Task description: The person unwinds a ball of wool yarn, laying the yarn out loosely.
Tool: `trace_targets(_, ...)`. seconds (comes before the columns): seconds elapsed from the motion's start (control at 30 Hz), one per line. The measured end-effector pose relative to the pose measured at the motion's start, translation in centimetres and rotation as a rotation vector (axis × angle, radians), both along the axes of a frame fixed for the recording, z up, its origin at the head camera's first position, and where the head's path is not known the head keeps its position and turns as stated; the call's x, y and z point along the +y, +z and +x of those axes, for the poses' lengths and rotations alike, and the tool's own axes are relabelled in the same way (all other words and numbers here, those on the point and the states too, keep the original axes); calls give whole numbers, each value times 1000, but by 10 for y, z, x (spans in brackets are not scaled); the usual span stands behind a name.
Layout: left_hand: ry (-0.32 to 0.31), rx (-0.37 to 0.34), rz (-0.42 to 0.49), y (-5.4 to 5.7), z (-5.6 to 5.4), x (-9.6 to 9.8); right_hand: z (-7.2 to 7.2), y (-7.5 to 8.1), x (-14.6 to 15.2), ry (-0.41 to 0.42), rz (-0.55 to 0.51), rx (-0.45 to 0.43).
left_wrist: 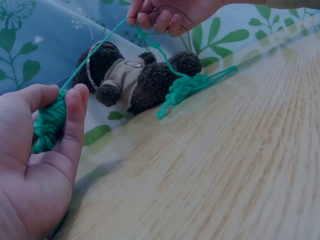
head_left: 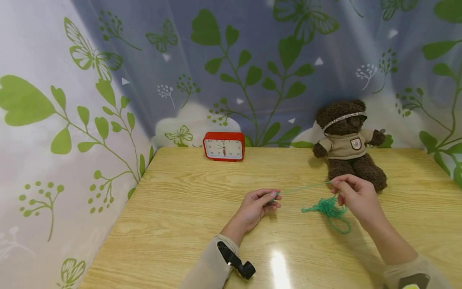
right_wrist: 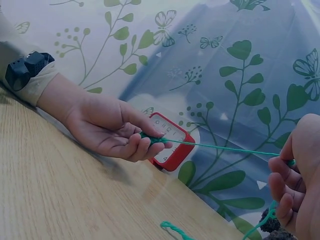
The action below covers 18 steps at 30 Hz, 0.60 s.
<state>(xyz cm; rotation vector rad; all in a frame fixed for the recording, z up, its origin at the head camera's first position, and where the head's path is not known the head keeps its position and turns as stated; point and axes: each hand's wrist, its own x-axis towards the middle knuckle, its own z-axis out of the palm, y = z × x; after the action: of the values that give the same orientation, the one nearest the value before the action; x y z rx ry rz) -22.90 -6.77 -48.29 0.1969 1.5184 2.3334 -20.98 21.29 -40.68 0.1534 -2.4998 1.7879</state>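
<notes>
My left hand (head_left: 257, 206) holds a small wound bundle of green yarn (left_wrist: 50, 122) between thumb and fingers. From it a taut strand (right_wrist: 225, 148) runs across to my right hand (head_left: 357, 196), which pinches it between thumb and forefinger. Below the right hand, a loose tangled heap of the same yarn (head_left: 327, 208) lies on the wooden table, with a loop trailing toward the front. In the left wrist view, a slack length of yarn (left_wrist: 165, 56) hangs from the right fingers (left_wrist: 145, 20) down to that heap.
Behind the right hand a brown teddy bear (head_left: 344, 147) in a beige shirt sits on the table (head_left: 173, 212). A red alarm clock (head_left: 223, 147) stands at the table's back edge. Leaf-patterned curtain (head_left: 234, 80) hangs behind and along the left side.
</notes>
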Motion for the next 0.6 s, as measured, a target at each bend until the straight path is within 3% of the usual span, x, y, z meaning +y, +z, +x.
trace_targets(0.23, 33, 12, 14, -1, -1, 0, -2, 3, 9, -13, -104, 9)
trace_targets(0.47, 48, 14, 26, 0, -1, -1, -5, 8, 24, -19, -331, 37)
trace_targets(0.6, 61, 16, 31, -1, -1, -1, -5, 11, 33, -54, -382, 41)
